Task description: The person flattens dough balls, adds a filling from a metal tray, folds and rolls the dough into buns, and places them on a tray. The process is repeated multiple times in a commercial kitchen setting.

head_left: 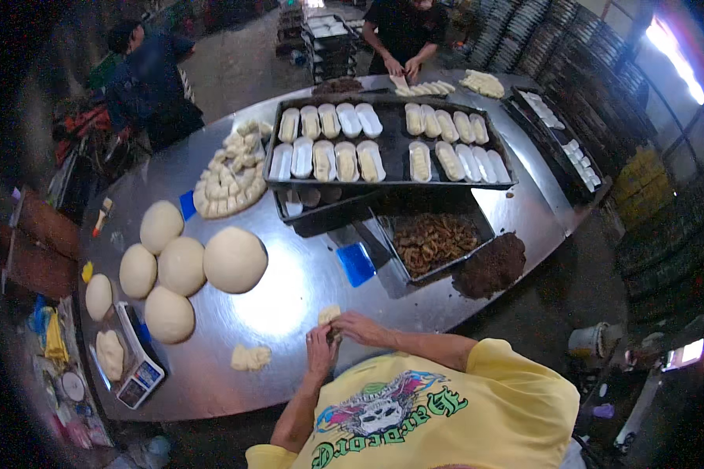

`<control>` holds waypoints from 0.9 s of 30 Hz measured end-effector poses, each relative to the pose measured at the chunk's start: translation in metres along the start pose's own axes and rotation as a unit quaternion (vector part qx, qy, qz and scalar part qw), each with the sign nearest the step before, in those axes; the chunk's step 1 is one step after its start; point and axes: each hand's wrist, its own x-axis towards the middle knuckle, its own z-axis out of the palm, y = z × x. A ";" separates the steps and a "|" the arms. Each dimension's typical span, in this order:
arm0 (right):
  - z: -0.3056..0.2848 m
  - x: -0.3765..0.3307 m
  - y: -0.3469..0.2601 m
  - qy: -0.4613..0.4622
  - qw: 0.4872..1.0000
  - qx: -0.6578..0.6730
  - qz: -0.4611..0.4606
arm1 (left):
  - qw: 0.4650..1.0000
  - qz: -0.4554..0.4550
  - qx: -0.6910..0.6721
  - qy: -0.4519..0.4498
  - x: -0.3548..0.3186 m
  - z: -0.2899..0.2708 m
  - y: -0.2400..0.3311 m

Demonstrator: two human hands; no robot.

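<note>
A small flat piece of dough (328, 314) is pinched between my hands near the front edge of the metal table. My left hand (319, 349) grips it from the near left side, fingers curled. From the right, my right hand (362, 328) closes its fingers on the dough's near edge. A dark bit shows between the fingers, too small to make out. Left of my hands, a few small dough pieces (250, 358) lie together on the tabletop. A blue scraper (356, 263) lies beyond my hands.
Large dough balls (182, 266) and a scale (142, 381) occupy the left. Cut dough (231, 184) lies beyond them. Stacked trays (391, 185) hold white paper moulds, some with dough. Brown filling (434, 238) fills a pan beside a dark crumbly heap (490, 266). A co-worker's hands (403, 67) handle dough opposite.
</note>
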 end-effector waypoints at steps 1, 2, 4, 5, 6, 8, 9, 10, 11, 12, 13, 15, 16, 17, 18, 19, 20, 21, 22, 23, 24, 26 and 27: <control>-0.007 0.006 -0.007 -0.007 1.000 0.004 -0.027 | 0.999 -0.006 0.006 -0.042 0.003 0.003 -0.011; -0.012 0.008 -0.015 -0.012 0.999 0.000 -0.032 | 0.996 -0.013 0.014 -0.084 0.001 0.004 -0.019; -0.020 0.011 -0.022 -0.021 0.999 -0.008 -0.039 | 0.993 0.013 0.082 -0.087 -0.003 0.010 -0.032; -0.009 0.003 -0.007 -0.008 0.997 -0.049 -0.054 | 0.989 0.038 0.110 -0.091 0.003 0.014 -0.032; -0.006 0.005 0.009 -0.016 0.995 -0.083 -0.057 | 0.992 0.047 0.097 -0.060 0.015 0.014 -0.032; 0.004 0.006 0.027 -0.021 0.988 -0.140 -0.054 | 0.995 0.067 0.073 -0.015 0.018 0.011 -0.030; 0.001 0.024 0.005 -0.011 0.995 -0.087 -0.044 | 0.993 0.044 0.106 -0.003 0.004 0.013 -0.053; -0.006 0.022 0.003 -0.022 0.995 -0.091 -0.020 | 0.998 -0.022 0.033 -0.044 0.017 0.010 -0.038; -0.010 0.017 0.006 -0.034 0.995 -0.090 0.008 | 0.991 -0.091 -0.039 -0.091 0.031 -0.007 -0.002; -0.014 0.017 0.004 -0.047 0.995 -0.086 0.025 | 0.972 -0.166 -0.101 -0.130 0.042 -0.023 0.024; -0.017 0.027 -0.007 -0.041 0.996 -0.077 0.000 | 0.998 0.041 0.032 -0.022 0.026 -0.013 0.000; -0.027 0.036 -0.016 -0.094 0.990 -0.080 0.069 | 0.999 0.030 0.012 -0.036 0.026 0.008 -0.030; -0.028 0.038 -0.020 -0.122 0.984 -0.079 0.102 | 0.999 0.022 0.004 -0.042 0.025 0.017 -0.043; -0.030 0.040 -0.026 -0.099 0.990 -0.063 0.084 | 0.999 0.009 -0.005 -0.048 0.022 0.022 -0.054; -0.033 0.040 -0.030 -0.078 0.994 -0.046 0.066 | 0.998 -0.006 -0.014 -0.053 0.020 0.026 -0.062; -0.035 0.036 -0.030 -0.059 0.996 -0.031 0.052 | 0.998 -0.020 -0.028 -0.059 0.021 0.030 -0.062; -0.036 0.034 -0.030 -0.040 0.998 -0.016 0.036 | 0.997 -0.028 -0.023 -0.065 0.020 0.030 -0.063; -0.036 0.034 -0.031 -0.022 0.999 -0.027 0.012 | 0.997 -0.036 -0.016 -0.070 0.019 0.028 -0.065; -0.034 0.025 -0.025 -0.002 0.999 -0.042 -0.002 | 0.996 -0.033 0.001 -0.083 0.022 0.025 -0.053; -0.030 0.019 -0.020 0.015 0.998 -0.052 -0.020 | 0.995 -0.033 0.021 -0.093 0.022 0.019 -0.044; -0.025 0.019 -0.013 0.011 0.998 -0.061 -0.017 | 0.995 -0.038 0.030 -0.091 0.021 0.012 -0.037; -0.012 0.019 -0.005 -0.006 0.997 -0.070 -0.011 | 0.997 -0.037 0.021 -0.060 0.024 0.005 -0.027; -0.013 0.022 -0.009 0.017 0.998 -0.042 -0.036 | 0.998 -0.043 0.019 -0.036 0.021 0.000 -0.025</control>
